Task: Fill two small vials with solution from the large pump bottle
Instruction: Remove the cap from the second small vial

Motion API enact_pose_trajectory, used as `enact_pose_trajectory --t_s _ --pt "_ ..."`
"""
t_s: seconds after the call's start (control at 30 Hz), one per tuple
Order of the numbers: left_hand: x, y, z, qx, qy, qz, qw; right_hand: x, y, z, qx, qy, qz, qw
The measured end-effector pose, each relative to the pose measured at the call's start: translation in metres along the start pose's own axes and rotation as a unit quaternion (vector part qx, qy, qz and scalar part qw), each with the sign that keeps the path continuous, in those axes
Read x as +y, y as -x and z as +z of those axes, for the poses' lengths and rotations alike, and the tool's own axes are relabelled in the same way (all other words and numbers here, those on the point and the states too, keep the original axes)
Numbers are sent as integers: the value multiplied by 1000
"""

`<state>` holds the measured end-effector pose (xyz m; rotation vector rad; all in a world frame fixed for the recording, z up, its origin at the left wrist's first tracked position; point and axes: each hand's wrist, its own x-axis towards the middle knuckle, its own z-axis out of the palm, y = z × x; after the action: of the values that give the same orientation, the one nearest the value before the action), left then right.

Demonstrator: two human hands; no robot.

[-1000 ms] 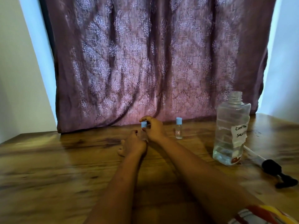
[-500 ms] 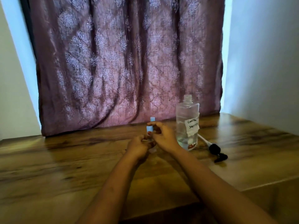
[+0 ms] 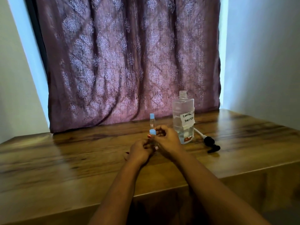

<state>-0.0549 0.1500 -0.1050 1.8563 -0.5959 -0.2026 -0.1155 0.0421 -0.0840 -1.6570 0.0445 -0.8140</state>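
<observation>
A small clear vial with a blue cap (image 3: 152,132) is held between both hands at the table's middle. My left hand (image 3: 139,151) grips its lower body, mostly hiding the glass. My right hand (image 3: 167,140) pinches the blue cap from the right. A second small vial (image 3: 152,120), blue-capped, stands upright just behind them. The large clear bottle (image 3: 183,117) with a white handwritten label stands to the right, its neck uncapped and liquid low inside. Its black pump head with white tube (image 3: 210,143) lies on the table right of the bottle.
The wooden table (image 3: 81,159) has its front edge close to me and a right edge past the pump. A purple patterned curtain (image 3: 126,62) hangs behind the table, with pale walls on both sides.
The view has swung and pulled back, so the bottle and vials sit nearer the centre. Both hands stay on the same vial, held slightly closer to me; the second vial shows behind it again.
</observation>
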Motion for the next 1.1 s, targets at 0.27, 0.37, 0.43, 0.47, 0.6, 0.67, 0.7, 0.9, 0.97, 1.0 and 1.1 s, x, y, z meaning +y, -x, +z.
enact_pose_trajectory --t_s 0.27,0.37,0.43,0.47,0.6,0.67,0.7,0.9,0.97,1.0,1.1 --pt "-9 -7 -1 -10 -48 11 999 -1 1 -3 -21 28 -9 999" --pt "-3 -2 -1 -14 -56 16 998 0 0 -5 -26 42 -24 998" --pt "-3 -2 -1 -21 -58 13 998 2 -1 -6 -34 42 -30 998" --pt "-7 -5 -1 -23 -55 18 998 3 -2 -8 -36 49 -32 998" --pt "-10 -8 -4 -30 -75 29 996 8 -5 -10 -59 23 4 998" --pt "-5 -3 -5 -26 -89 30 995 8 -5 -8 -82 -54 47 994" --pt "-5 -3 -4 -21 -93 32 995 7 -5 -7 -90 -75 62 991" --pt "-7 -4 -2 -17 -80 35 996 5 -3 -5 -59 -8 28 998" --pt "-5 -2 -2 -16 -71 40 997 4 -5 -7 -87 -56 53 993" --pt "-7 -3 -2 -19 -67 41 997 3 -5 -7 -103 -99 75 987" --pt "-11 -6 -2 -20 -56 33 998 5 -5 -4 -98 -113 86 985"
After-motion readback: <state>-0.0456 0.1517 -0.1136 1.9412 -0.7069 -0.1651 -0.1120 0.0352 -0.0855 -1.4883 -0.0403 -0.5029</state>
